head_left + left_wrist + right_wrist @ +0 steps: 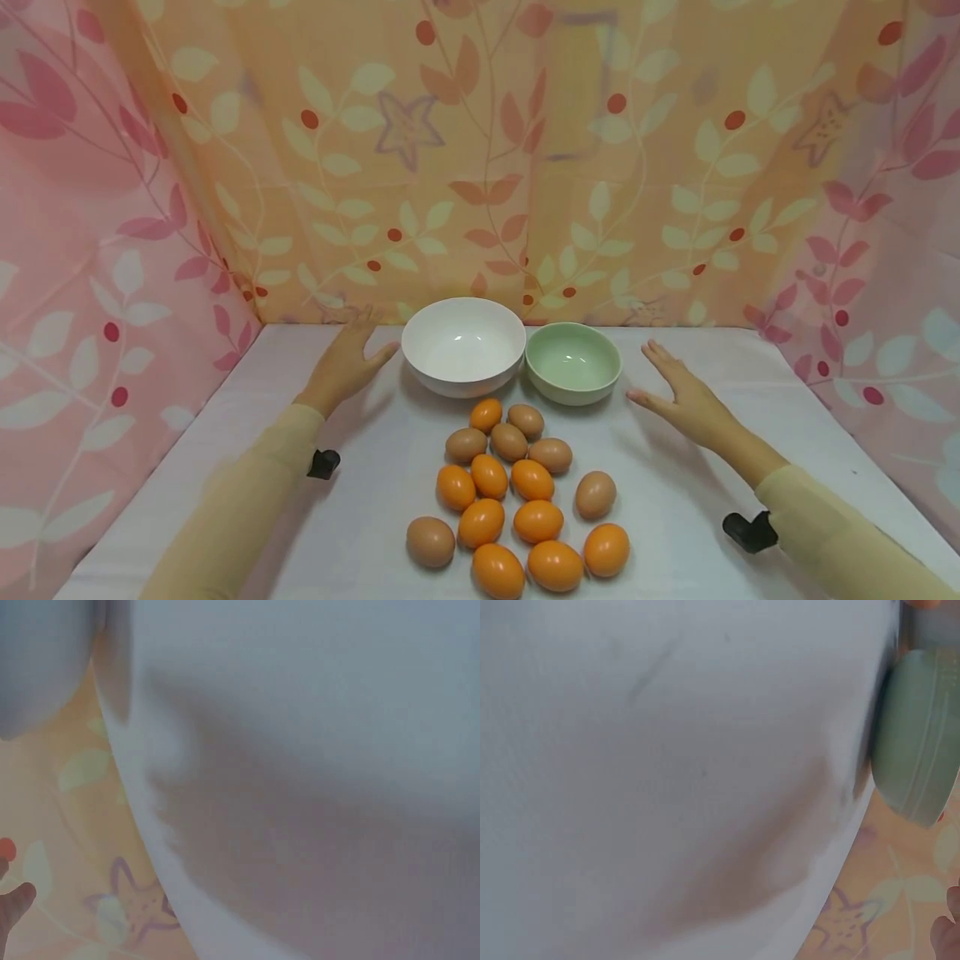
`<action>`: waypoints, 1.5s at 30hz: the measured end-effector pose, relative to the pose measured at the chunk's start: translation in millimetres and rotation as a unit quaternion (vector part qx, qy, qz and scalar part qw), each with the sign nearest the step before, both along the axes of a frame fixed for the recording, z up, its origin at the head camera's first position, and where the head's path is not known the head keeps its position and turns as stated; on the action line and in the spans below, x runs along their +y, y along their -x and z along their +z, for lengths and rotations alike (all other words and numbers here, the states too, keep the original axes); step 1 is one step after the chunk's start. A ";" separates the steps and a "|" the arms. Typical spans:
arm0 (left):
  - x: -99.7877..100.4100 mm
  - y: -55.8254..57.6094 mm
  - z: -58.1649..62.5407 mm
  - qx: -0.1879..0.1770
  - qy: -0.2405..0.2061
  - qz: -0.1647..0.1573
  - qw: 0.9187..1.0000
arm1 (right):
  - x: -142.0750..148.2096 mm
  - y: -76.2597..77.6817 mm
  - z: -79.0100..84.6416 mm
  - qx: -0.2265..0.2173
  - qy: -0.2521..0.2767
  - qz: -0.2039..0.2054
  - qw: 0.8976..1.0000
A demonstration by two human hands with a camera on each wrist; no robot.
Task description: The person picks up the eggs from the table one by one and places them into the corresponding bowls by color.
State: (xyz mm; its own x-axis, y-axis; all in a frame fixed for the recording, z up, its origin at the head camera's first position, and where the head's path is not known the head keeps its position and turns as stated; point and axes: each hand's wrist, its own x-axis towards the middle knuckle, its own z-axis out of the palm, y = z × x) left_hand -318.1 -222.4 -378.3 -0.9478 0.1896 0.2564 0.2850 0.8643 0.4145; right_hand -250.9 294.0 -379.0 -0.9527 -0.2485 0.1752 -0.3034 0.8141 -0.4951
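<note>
In the head view my left hand [343,367] hovers left of a white bowl [463,342], fingers spread and thumb pointing at its rim. My right hand [690,404] is held to the right of a smaller green bowl [573,363], its fingers extended toward it. Both hands hold nothing. The bowls stand side by side at the back of the table. In front of them lie several brown eggs [431,542] and several orange eggs [556,566] in a loose cluster. The right wrist view shows the green bowl's outer side [907,739]; only fingertips [16,904] appear in the left wrist view.
A white cloth covers the table [360,533]. Behind it hangs a yellow leaf-patterned curtain [480,167], with pink patterned curtains [67,275] on both sides. Black wrist mounts stick out below the left [324,464] and right [750,532] sleeves.
</note>
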 end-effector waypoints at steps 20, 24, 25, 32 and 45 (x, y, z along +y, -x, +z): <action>13.2 -11.3 -1.0 -0.069 -0.228 0.038 0.971 | -22.6 -32.5 4.8 -0.068 0.106 -0.009 0.992; 16.9 -11.9 -2.1 -0.082 -0.259 0.041 0.961 | -26.8 -37.9 4.5 -0.085 0.119 -0.008 0.989; 17.8 -11.9 -2.6 -0.088 -0.265 0.043 0.959 | -27.5 -39.1 4.3 -0.090 0.124 -0.008 0.988; 21.9 -11.7 -7.0 -0.112 -0.312 0.041 0.942 | -30.9 -44.7 0.1 -0.113 0.173 0.007 0.978; 31.2 -10.2 -17.9 -0.129 -0.457 0.026 0.880 | -37.7 -51.5 -11.1 -0.148 0.230 0.035 0.961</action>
State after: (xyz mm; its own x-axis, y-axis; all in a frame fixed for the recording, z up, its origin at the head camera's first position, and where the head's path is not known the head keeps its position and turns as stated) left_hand -307.8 -191.1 -396.2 -0.9980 -0.0302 0.0547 0.0498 0.1448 0.9882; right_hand -199.4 256.3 -390.2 -0.9615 -0.2748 0.0061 -0.1401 0.4710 -0.8709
